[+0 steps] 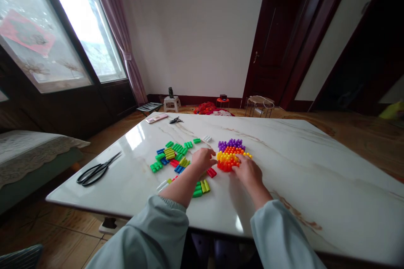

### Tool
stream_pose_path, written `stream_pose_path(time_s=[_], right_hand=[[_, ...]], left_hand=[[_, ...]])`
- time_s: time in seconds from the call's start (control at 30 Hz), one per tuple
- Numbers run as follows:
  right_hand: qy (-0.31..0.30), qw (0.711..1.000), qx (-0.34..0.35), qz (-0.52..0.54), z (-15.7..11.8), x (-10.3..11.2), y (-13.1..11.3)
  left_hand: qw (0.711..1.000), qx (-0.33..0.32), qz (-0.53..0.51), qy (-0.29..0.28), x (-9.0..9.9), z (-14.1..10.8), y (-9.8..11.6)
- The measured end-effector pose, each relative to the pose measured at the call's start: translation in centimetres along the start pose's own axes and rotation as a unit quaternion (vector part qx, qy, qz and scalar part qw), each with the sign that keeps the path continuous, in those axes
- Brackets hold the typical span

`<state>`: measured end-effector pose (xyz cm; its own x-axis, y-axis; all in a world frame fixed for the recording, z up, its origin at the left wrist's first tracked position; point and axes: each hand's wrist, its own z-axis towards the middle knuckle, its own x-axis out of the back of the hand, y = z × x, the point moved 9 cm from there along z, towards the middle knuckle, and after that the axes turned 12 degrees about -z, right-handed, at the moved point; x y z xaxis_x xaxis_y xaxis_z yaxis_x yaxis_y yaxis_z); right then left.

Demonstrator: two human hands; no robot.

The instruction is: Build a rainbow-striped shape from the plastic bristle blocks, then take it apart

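Note:
Purple pieces (232, 144), yellow pieces (224, 156) and red-orange pieces (224, 165) stand packed together in rows on the white marbled table (299, 168). At the left side of this group is my left hand (203, 159), its fingers apart and nothing seen in them. My right hand (248, 171) touches the group's right front side with its fingers spread. Green blocks (179, 149), yellow-green blocks (205, 186) and a red block (211, 172) lie loosely around my left forearm, among blue and white ones.
Black long-nosed scissors (96, 172) lie at the table's left side. A phone (157, 118) and a small black tool (176, 120) are near the far edge. Beyond stand a white stool (172, 103) and a round stool (259, 101).

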<state>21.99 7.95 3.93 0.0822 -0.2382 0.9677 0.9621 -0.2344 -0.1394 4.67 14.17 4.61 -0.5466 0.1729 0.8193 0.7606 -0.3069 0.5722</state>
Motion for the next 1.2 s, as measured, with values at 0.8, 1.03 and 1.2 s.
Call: stream_pose_path(time_s=[0.8,1.03,1.2], right_hand=[[0.099,0.840,-0.118,0.521,-2.5,3.9,2.1],[0.013,0.812,-0.137,0.568,-3.0,2.4,-0.4],[-0.019,0.841,-0.058,0.537,-2.5,1.6,-3.5]], left_hand=[[0.991,0.098,0.074,0.060,5.2,-2.1,-8.9],[0.914,0.067,-0.386,0.103,4.7,-1.8,-5.8],[0.852,0.008,-0.524,-0.010,1.7,-1.6,-1.0]])
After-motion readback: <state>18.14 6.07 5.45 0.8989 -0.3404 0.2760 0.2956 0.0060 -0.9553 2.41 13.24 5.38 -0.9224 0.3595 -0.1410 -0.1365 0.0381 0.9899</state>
